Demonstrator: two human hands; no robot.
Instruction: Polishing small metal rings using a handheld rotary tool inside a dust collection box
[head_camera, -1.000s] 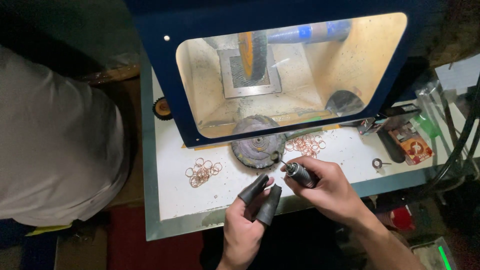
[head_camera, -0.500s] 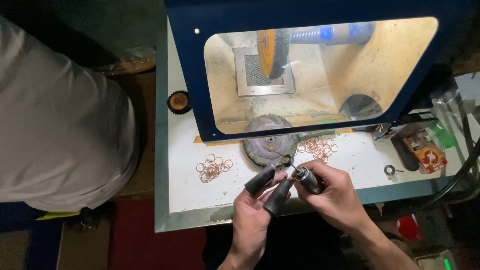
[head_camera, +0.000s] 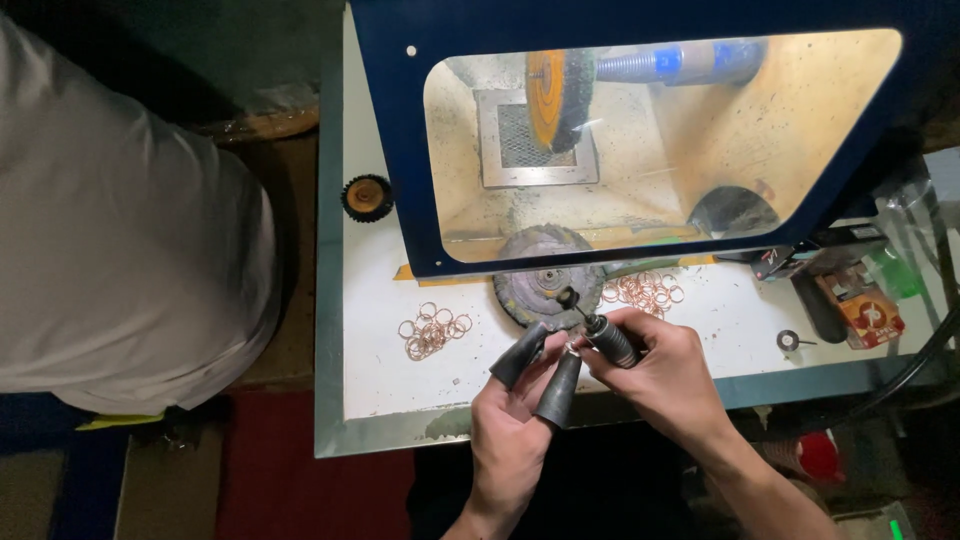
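My left hand (head_camera: 515, 435) wears dark finger guards on two fingers and pinches a small shiny piece, hard to make out, at its fingertips. My right hand (head_camera: 665, 375) grips a black rotary handpiece (head_camera: 603, 335), its small dark tip pointing up-left right at the pinched piece. Both hands meet above the front of the white bench top (head_camera: 380, 360). A pile of copper rings (head_camera: 433, 330) lies to the left of my hands, another copper ring pile (head_camera: 648, 291) just behind my right hand.
A blue polishing hood (head_camera: 640, 130) holds an orange buffing wheel (head_camera: 548, 98). A worn grey buffing disc (head_camera: 545, 285) lies under its front. A small black wheel (head_camera: 367, 197) sits at left. Another person in a white shirt (head_camera: 120, 230) stands left. Small tools and packets (head_camera: 850, 305) lie at right.
The view has drifted, so the bench and hood sit further right in frame. My hands stay together, the handpiece tip still at the piece in my left fingers.
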